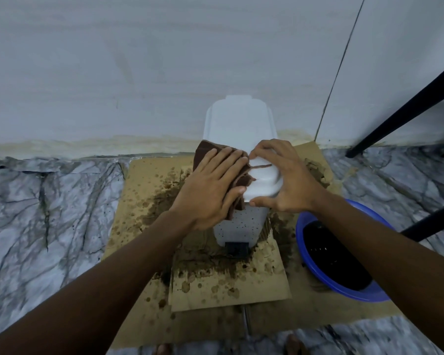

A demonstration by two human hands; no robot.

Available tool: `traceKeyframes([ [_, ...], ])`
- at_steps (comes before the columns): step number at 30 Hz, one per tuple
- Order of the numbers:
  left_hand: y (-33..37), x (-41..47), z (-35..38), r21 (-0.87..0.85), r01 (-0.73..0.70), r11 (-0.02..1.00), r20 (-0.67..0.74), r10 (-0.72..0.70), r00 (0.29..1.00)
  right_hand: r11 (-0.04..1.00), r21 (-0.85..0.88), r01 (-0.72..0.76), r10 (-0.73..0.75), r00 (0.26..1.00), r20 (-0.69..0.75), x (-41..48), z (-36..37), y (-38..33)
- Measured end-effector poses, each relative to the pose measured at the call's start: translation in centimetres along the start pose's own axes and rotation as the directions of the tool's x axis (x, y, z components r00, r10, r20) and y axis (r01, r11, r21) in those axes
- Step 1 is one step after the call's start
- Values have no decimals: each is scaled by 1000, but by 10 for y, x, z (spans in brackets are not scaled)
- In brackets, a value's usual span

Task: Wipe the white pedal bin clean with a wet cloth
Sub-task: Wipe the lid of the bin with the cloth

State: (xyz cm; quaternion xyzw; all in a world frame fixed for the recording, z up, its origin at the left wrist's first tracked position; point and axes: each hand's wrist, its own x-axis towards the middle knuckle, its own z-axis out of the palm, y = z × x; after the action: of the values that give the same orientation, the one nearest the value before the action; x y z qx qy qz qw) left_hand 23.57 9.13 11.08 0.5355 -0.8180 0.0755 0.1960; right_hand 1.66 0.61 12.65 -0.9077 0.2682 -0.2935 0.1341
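The white pedal bin (237, 124) stands upright on cardboard against the wall, its lid shut and its black pedal (237, 248) facing me. Dark specks dot its front face. A brown cloth (205, 152) lies over the lid's front left part. My left hand (213, 183) presses flat on that cloth, fingers spread and pointing right. My right hand (285, 175) grips the lid's front right corner, thumb below the rim and fingers on top. The two hands nearly touch at the fingertips.
Brown cardboard sheets (228, 290), stained with dark wet splashes, cover the marble-patterned floor (41, 213). A blue basin (344, 254) holding dark water sits right of the bin, partly under my right forearm. Black chair legs (400, 116) stand at the right. A grey wall is behind.
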Motion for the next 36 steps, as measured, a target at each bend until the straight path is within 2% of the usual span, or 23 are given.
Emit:
traceKeyframes([
  [2, -6, 2, -7, -40, -17, 999, 34, 18, 999, 1000, 1, 0, 0, 1000, -3, -1, 0, 1],
  [4, -17, 1, -13, -157, 80, 984, 77, -68, 995, 1000, -1, -6, 6, 1000, 6, 0, 0, 0],
  [7, -33, -7, -18, -377, 275, 885, 179, -222, 958, 1000, 5, -13, 13, 1000, 18, 2, 0, -1],
  [11, -41, -19, -25, -493, 338, 802, 203, -272, 941, 999, 26, -21, 21, 1000, 15, 3, 1, -1],
  [13, -38, -18, -24, -490, 339, 803, 204, -272, 940, 999, 25, -25, 25, 1000, 8, 2, 1, -2],
  [15, -29, -11, -20, -429, 302, 851, 189, -243, 951, 999, 26, -22, 22, 1000, -2, 1, 0, -3],
  [19, -5, 8, -11, -210, 156, 965, 99, -138, 985, 999, 30, -14, 14, 1000, -18, 0, 0, -3],
  [22, 1, 13, -10, -88, 57, 994, 68, -51, 996, 999, 9, -33, 33, 999, -6, -2, -1, 0],
  [24, -5, 11, -13, -159, 71, 985, 88, -58, 994, 999, 9, -40, 40, 999, 11, -3, -2, 2],
  [26, -15, 4, -18, -239, 152, 959, 144, -120, 982, 999, 13, -44, 43, 998, 36, -2, -2, 2],
  [29, -24, -5, -24, -280, 223, 934, 192, -173, 966, 999, 23, -45, 44, 998, 45, 1, -1, 1],
  [36, -30, -4, -31, -363, 198, 911, 282, -95, 955, 999, 38, -39, 39, 999, 25, -2, -2, 4],
])
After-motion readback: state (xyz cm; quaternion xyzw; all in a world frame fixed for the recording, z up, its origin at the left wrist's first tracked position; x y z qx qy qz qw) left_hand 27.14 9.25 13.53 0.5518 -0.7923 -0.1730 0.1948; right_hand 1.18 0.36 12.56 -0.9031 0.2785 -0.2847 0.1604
